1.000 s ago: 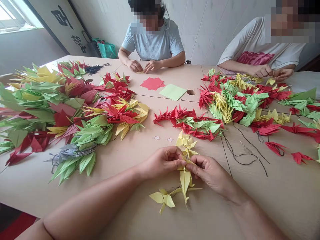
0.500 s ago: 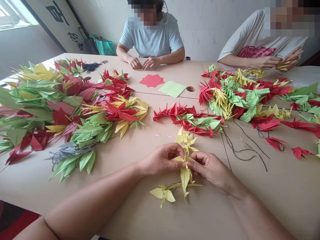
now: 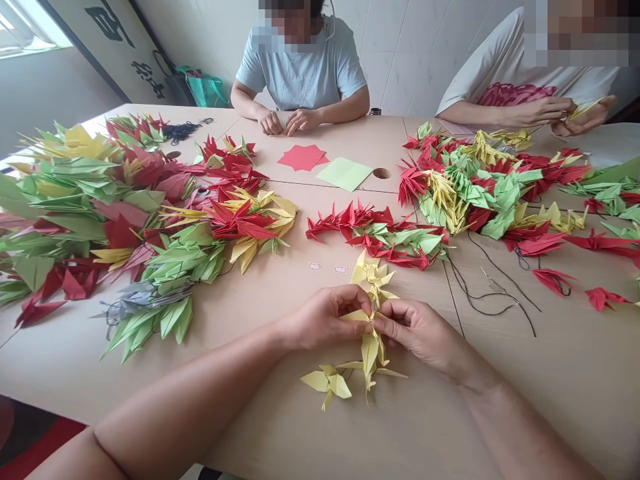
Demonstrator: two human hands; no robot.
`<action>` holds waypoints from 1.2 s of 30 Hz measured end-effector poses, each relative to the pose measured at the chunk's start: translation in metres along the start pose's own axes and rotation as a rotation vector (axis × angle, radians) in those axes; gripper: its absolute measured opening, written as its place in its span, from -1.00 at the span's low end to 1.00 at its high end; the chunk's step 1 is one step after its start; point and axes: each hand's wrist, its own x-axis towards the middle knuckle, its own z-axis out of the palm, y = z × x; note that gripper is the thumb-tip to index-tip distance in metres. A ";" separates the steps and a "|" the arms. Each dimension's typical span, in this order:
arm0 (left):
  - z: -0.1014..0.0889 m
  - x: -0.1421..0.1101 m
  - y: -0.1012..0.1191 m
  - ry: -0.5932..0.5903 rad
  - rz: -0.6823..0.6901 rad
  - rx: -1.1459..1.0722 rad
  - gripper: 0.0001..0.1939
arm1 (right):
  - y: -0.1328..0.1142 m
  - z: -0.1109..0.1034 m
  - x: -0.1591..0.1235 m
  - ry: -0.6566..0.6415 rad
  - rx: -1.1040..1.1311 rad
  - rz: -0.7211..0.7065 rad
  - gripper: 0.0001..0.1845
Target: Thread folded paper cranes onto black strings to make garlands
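Observation:
A string of yellow folded paper cranes (image 3: 371,350) runs between my hands on the table. My left hand (image 3: 325,317) pinches a crane in this string from the left, thumb and forefinger together. From the right, my right hand (image 3: 417,333) pinches the same spot, its thumb close to the left one. Beyond my fingers more yellow cranes lie toward the red and green crane string (image 3: 380,237). Nearest me, one yellow crane (image 3: 327,383) rests on the table at the string's end. The exact point between my fingertips is partly hidden.
A large heap of green, red and yellow paper cranes (image 3: 115,213) covers the left of the table. Another pile (image 3: 480,180) lies right, near loose black cord (image 3: 493,293). Red paper (image 3: 301,157) and green paper (image 3: 345,173) lie ahead. Two people sit opposite, hands on paper.
My hands stay pinched at nearly the same place on the yellow string. The co-worker at the right has turned a hand palm up with the yellow paper.

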 end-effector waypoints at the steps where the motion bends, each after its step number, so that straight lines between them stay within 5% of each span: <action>1: 0.000 0.000 0.001 0.000 0.003 0.019 -0.82 | 0.000 0.000 0.000 0.000 -0.006 0.001 -0.59; 36: 0.001 -0.002 0.007 0.024 -0.064 0.068 -0.82 | -0.001 0.002 -0.001 0.061 -0.041 -0.010 -0.67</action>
